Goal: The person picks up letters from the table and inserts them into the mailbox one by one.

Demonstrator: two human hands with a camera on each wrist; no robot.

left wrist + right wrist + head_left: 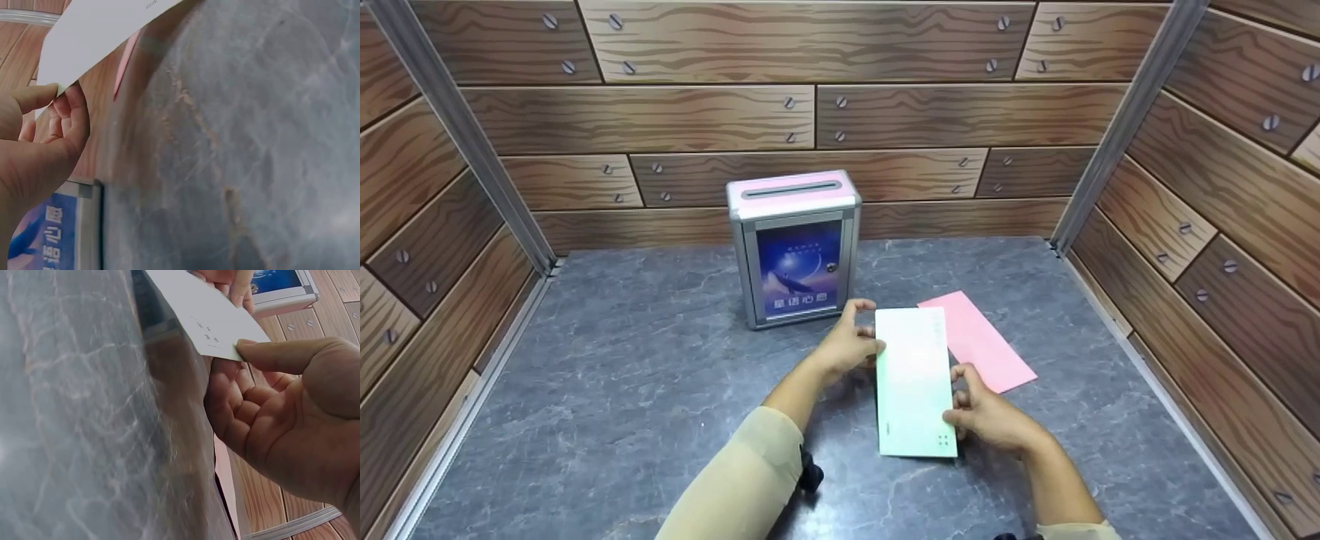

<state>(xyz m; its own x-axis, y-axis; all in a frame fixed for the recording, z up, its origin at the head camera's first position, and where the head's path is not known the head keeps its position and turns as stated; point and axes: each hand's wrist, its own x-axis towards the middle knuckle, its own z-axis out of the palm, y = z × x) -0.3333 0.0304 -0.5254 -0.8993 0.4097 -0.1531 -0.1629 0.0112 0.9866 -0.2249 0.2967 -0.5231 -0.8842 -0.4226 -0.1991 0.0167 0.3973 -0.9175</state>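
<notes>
On the grey stone table (622,390), left hand (847,346) and right hand (990,416) pinch the green envelope (913,390) at opposite edges, keeping it flat, near the slotted box (793,247) and the pink envelope (982,341).

A grey, marble-patterned tabletop (622,390) fills the lower part of the head view, veined with pale and brownish streaks. Toward its back stands a small metal box (795,251), upright, with a pink top that has a long slot cut along it. Its front panel shows a blue picture with a line of white characters beneath. A pink envelope (986,345) lies flat on the tabletop to the right of the box, near it but apart, set at an angle. Walls printed with brown wooden planks and screw heads (660,120) close in the back and both sides, joined at the corners by pale metal posts (1125,127).
</notes>
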